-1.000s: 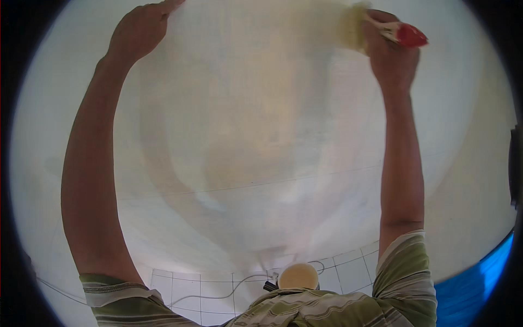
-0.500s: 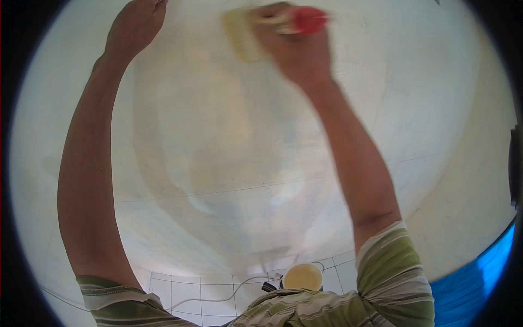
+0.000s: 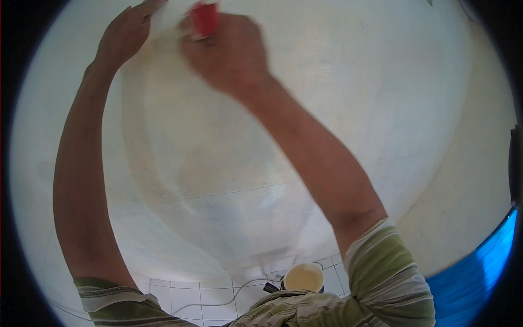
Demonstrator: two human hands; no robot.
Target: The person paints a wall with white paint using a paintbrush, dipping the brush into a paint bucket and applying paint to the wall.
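Note:
My right hand (image 3: 231, 52) is closed around a hand tool with a red part (image 3: 205, 20), raised at the top of the view close to a pale wall (image 3: 283, 141). Blur and my fingers hide the tool's working head, so its exact kind does not show. To its left, my left hand (image 3: 125, 35) is lifted to the wall too. Its fingers stretch toward the upper edge, partly cut off, and nothing shows in them.
Down on the white tiled floor (image 3: 215, 298) stands a bucket (image 3: 304, 277) with cream-coloured contents. A pale cable (image 3: 239, 291) runs across the tiles beside it. Bright blue sheeting (image 3: 468, 289) lies at the lower right, and a dark object (image 3: 514, 166) is at the right edge.
My right hand has swept left with the red tool, toward my left hand. The tool's pale yellow head, visible before, is now hidden. My left hand has shifted slightly left and down.

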